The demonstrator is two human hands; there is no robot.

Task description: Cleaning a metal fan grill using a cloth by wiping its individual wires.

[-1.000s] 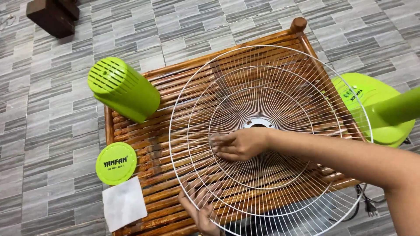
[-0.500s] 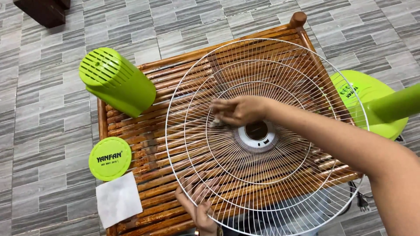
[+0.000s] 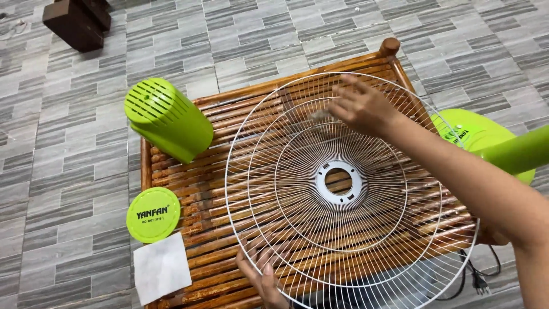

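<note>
A round white wire fan guard point(image 3: 286, 194) lies on a low bamboo table point(image 3: 171, 171), its white centre ring showing. My left hand point(image 3: 264, 274) grips the guard's near rim from below, fingers behind the wires. My right hand point(image 3: 361, 106) reaches across to the guard's far side and presses a small pale wipe point(image 3: 320, 114) against the wires. The wipe is blurred and mostly under my fingers.
A green fan motor cover point(image 3: 167, 119) lies at the table's far left. A round green cap point(image 3: 152, 214) and a white tissue point(image 3: 162, 266) sit at its near left corner. The green fan base and pole point(image 3: 486, 143) stand on the right, a black plug point(image 3: 477, 280) on the tiled floor.
My right hand has moved with the wipe from the guard's near-left middle, past the centre ring, up to the far rim. The centre ring is now uncovered. My left hand stays put.
</note>
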